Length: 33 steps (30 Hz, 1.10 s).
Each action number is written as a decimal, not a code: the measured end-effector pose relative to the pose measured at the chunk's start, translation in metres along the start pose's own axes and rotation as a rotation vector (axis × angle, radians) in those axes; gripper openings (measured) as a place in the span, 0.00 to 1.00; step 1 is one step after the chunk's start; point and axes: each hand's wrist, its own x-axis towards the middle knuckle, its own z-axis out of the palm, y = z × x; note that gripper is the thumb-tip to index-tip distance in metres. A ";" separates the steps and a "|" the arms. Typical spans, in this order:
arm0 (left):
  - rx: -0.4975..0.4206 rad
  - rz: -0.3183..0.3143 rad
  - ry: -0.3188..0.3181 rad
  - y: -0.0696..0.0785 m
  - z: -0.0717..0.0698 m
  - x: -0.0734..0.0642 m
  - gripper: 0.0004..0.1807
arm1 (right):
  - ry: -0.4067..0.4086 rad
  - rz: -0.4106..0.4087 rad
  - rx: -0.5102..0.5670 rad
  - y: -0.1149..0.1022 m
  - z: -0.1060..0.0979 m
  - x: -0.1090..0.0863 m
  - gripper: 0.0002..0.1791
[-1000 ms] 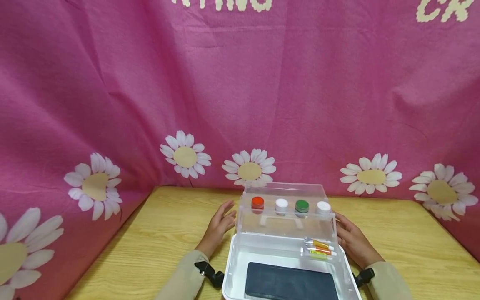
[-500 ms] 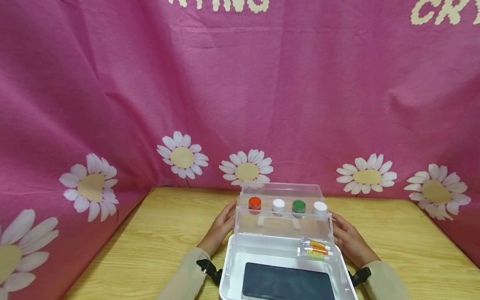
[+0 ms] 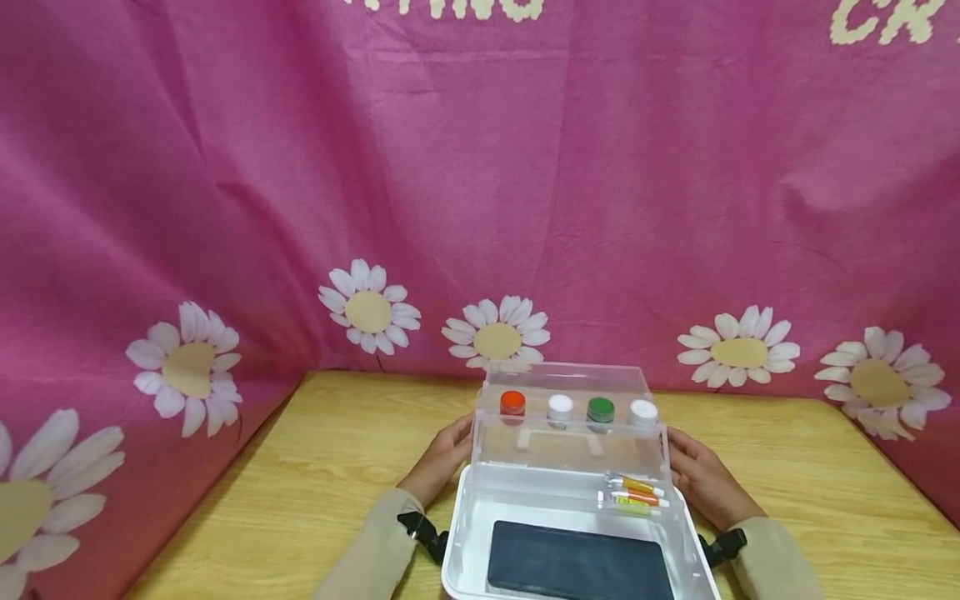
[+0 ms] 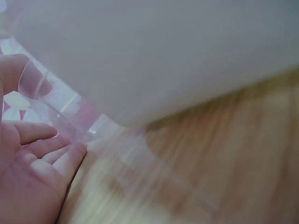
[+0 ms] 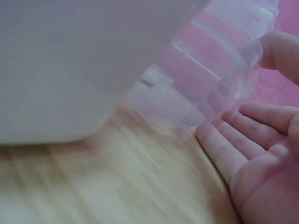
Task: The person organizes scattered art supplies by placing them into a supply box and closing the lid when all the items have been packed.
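Observation:
A white plastic box [image 3: 459, 533] stands with its clear tiered lid [image 3: 570, 450] raised at the back. Four-sided and flat, a dark slab [image 3: 579, 560] lies inside. My left hand [image 3: 442, 458] touches the lid's left side; its thumb shows through the clear plastic in the left wrist view, its fingers fairly straight. At the lid's right side rests my right hand [image 3: 708, 479], its thumb against the plastic and its straight fingers [image 5: 229, 151] at the lower edge. On the lid's upper tier sit a red jar [image 3: 512, 403], a green jar [image 3: 600, 411] and two white-topped jars [image 3: 559, 407].
Several small tubes [image 3: 636, 492] with orange and yellow bodies lie on the clear lower tier. The wooden table [image 3: 337, 450] carries the box. Behind it hangs a pink cloth [image 3: 615, 183] printed with daisies.
My left hand has moved in from beside the box to touch the lid's side. The right hand stays at its side. The box and its contents look the same.

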 end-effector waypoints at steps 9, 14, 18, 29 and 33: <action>-0.030 0.025 -0.019 -0.002 -0.005 0.002 0.35 | -0.021 0.035 -0.059 -0.001 -0.002 0.006 0.39; -0.017 0.022 -0.032 0.000 -0.006 0.004 0.36 | -0.032 0.021 -0.018 -0.001 -0.003 0.006 0.39; -0.019 0.005 -0.036 0.001 -0.007 0.005 0.37 | -0.027 0.023 0.013 -0.001 -0.004 0.006 0.38; -0.045 0.042 -0.042 0.002 -0.007 0.005 0.34 | -0.045 0.026 -0.013 0.000 -0.004 0.007 0.38; -0.046 0.048 -0.042 0.002 -0.006 0.003 0.34 | -0.034 0.023 -0.018 0.002 -0.003 0.006 0.37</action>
